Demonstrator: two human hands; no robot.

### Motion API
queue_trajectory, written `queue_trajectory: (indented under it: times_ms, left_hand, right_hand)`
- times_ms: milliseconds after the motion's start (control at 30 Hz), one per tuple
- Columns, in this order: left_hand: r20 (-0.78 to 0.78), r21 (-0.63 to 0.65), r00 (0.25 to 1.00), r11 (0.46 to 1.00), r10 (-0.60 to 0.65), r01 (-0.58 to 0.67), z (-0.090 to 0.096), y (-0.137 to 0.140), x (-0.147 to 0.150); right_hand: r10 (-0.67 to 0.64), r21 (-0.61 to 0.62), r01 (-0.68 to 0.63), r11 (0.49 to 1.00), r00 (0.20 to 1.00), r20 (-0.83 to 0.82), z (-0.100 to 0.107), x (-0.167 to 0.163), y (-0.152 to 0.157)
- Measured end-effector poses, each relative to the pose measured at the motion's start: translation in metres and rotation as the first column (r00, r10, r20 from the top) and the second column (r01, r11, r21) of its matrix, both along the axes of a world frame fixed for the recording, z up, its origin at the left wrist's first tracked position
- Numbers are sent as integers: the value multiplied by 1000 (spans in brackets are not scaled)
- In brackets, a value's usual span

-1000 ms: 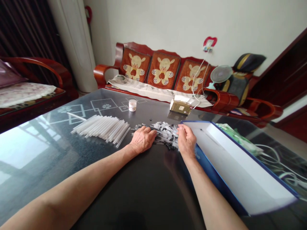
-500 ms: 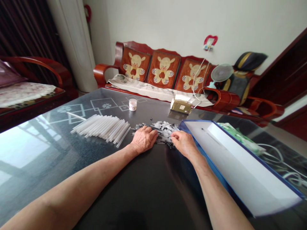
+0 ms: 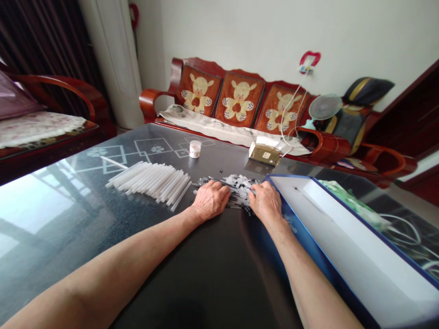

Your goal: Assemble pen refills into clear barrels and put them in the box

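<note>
A pile of small white and black plastic pieces [image 3: 240, 182] with thin dark rods, like pen refills, lies on the dark table. My left hand [image 3: 212, 199] rests curled on the left side of this pile, its fingers closed among the thin rods. At the pile's right side, my right hand [image 3: 266, 200] is curled with the fingertips down at the pieces, close to the box. What either hand grips is hidden under the fingers. Left of my left hand lies a neat row of white translucent tubes [image 3: 151, 180], like pen barrels.
A long blue box with a white inside [image 3: 346, 242] stands at the right, a thin rod in it. Farther back are a small white tub [image 3: 195, 149] and a tissue pack [image 3: 264, 153]. A green-white bag [image 3: 355, 201] and white cables lie beyond the box.
My right hand has turned more palm-down, its fingers now bent over the pile's right edge. My left hand stays on the pile. The whole view has shifted slightly.
</note>
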State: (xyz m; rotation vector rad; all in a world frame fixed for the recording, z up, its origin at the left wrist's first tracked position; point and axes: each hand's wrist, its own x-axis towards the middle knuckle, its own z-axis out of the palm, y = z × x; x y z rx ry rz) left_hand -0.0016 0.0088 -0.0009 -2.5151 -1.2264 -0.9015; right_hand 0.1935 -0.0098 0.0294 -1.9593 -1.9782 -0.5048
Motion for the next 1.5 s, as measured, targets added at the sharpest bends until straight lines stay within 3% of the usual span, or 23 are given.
queue_trajectory:
  times_ms: [200,333,433,567,700,800,1133,1333,1500]
  left_hand:
    - [14,-10,1000,1000,-1,2,-1,0,1]
    - [21,-2,1000,1000,-10,10,-1,0,1]
    - [40,25,999,1000,-16,15,0,0,1]
    - [81,65,997,998,-3,-3,0,-1,1]
    - [110,78,994,997,-15,6,1,-1,1]
    - [112,47,994,999,-9,3,1,-1,1]
    - [64,-191,998,981,28,-16,6,-5,1]
    - [92,-209,996,978,11,9,7,-6,1]
    - [176,-155,984,987,-17,45,3,-4,1]
  right_hand:
    - [-41,-4,41,999,999,10,0,3,2]
    - [212,198,-165,966,945,-249,3,-3,2]
    - [388,292,-262,920,715,-581,-1,-20,2]
    - [292,226,-251,941,269,-918,-13,-40,4]
    - [194,205,-178,962,-79,-978,-19,-43,7]
    - [208,239,-135,962,-210,-955,-17,-43,8]
    - [187,260,-231,938,-293,-938,-23,-47,8]
    - [153,237,-285,929,-290,-945,-24,-46,6]
    - [174,244,-313,918,-235,-956,-23,-46,4]
